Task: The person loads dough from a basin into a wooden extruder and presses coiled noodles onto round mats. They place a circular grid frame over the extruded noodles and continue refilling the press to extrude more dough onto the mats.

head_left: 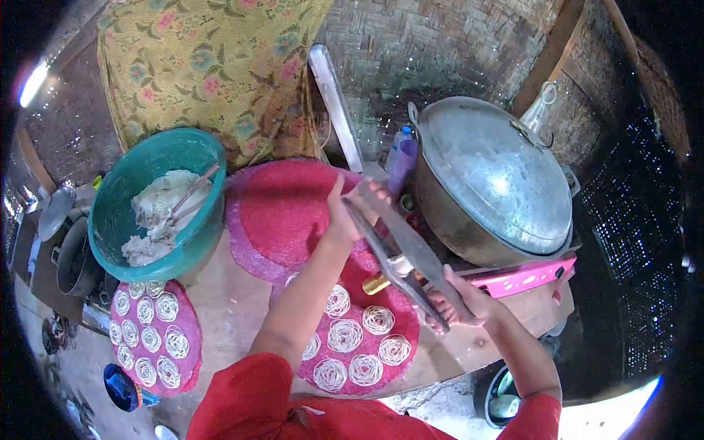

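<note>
My left hand (pixel 357 205) and my right hand (pixel 463 302) are closed around opposite ends of a hand press made of two long greyish bars (pixel 418 246). A gold-coloured cylinder (pixel 376 284) shows near the middle of the press, with a pale lump beside it that looks like dough. Under the press lies a round pink woven mat (pixel 411 308) with several coiled nests of white noodle strands (pixel 345 335). My left forearm hides part of this mat.
A teal basin (pixel 103 242) holds white dough (pixel 158 202) and a stick. A second pink mat with noodle nests (pixel 150 339) lies at left. Bare pink mats (pixel 282 209) are behind. A large lidded pot (pixel 495 176) stands right, above a pink stove (pixel 524 279).
</note>
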The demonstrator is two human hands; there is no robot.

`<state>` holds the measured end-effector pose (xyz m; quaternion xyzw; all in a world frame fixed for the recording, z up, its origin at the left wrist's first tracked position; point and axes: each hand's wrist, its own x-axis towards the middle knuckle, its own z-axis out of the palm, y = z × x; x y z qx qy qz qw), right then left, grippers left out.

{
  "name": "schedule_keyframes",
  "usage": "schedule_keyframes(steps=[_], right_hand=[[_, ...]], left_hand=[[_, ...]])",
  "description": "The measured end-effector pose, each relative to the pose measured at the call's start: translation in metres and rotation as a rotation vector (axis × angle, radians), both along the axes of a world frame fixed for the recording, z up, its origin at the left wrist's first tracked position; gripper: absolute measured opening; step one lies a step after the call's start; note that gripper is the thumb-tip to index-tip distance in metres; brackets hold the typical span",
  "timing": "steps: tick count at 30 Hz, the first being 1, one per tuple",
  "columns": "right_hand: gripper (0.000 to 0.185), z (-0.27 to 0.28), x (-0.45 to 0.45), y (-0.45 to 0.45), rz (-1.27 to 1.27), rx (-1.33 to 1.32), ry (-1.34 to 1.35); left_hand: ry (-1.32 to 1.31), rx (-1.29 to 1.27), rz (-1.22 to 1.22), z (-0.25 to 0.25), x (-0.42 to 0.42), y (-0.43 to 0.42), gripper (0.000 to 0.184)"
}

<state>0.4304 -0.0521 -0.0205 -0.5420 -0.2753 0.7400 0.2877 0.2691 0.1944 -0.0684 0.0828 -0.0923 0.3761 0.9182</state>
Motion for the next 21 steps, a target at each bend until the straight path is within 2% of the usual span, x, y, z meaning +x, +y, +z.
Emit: schedule_keyframes(steps=[3, 7, 11, 13, 15, 21], right_hand=[[0.08, -0.019, -0.012, 0.02, 0.024, -0.038, -0.156], [0.074, -0.022, -0.019, 0.036, 0.099, -0.14, -0.257], [0.069, -0.018, -0.031, 0.046, 0.128, -0.073, -0.405], [0.072, -0.014, -0.039, 0.046, 0.04, -0.033, -0.448], [0.073, -0.008, -0.04, 0.042, 0.058, -0.048, -0.422], [0.077, 0.025, -0.037, 0.027, 0.069, -0.131, -0.47]], left_hand=[[-0.06, -0.041, 0.073, -0.076, 0.001, 0.014, 0.051], [0.002, -0.144, 0.161, -0.11, -0.004, 0.016, 0.048], [-0.081, -0.051, 0.176, -0.082, -0.011, 0.035, 0.045], [-0.071, -0.013, 0.194, -0.065, -0.018, 0.035, 0.042], [-0.107, -0.024, 0.116, -0.058, -0.026, 0.035, 0.051], [-0.038, -0.158, 0.111, -0.057, -0.013, 0.011, 0.051]])
